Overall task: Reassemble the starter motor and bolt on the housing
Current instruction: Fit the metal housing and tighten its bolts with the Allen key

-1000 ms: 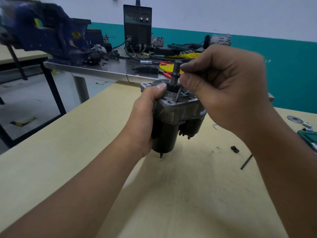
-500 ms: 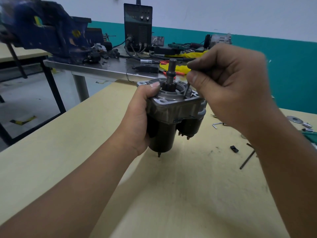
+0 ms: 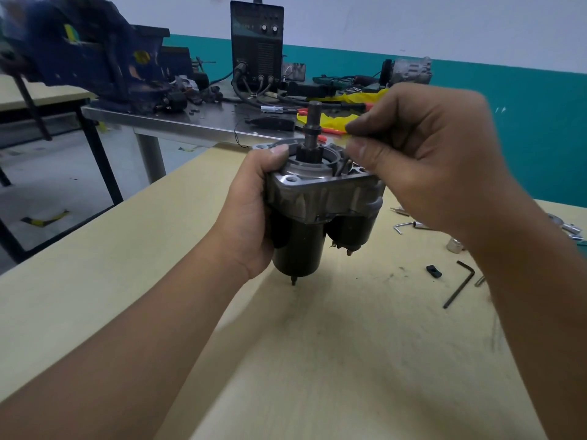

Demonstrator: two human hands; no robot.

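Nearest, two bare forearms reach out over a pale yellow worktable [image 3: 317,360]. The left hand [image 3: 254,217] grips the starter motor [image 3: 317,198] from its left side, fingers wrapped round the black body and the thumb hooked over the rim of the grey metal housing [image 3: 305,188]. The motor is held upright above the tabletop, its shaft [image 3: 313,122] pointing up and a small pin at the bottom hanging clear of the wood.

The right hand [image 3: 428,160] is curled over the housing's right corner, thumb and forefinger pinching a thin metal tool [image 3: 344,165] whose tip angles down into the housing top just below those fingertips; whether it is a hex key or a bolt is too blurred to tell.

Beyond and below the right wrist, on the table, lie a black hex key [image 3: 460,282], a small black clip [image 3: 434,270] beside it, a smaller silver hex key [image 3: 401,226] and a silver socket [image 3: 455,244].

Farther off, past both sets of fingers, stands a steel bench [image 3: 197,119] with a blue vise [image 3: 82,55] at its left, a dark welding machine [image 3: 256,42] with cables, yellow rags [image 3: 336,120] and scattered hand tools against a teal and white wall.
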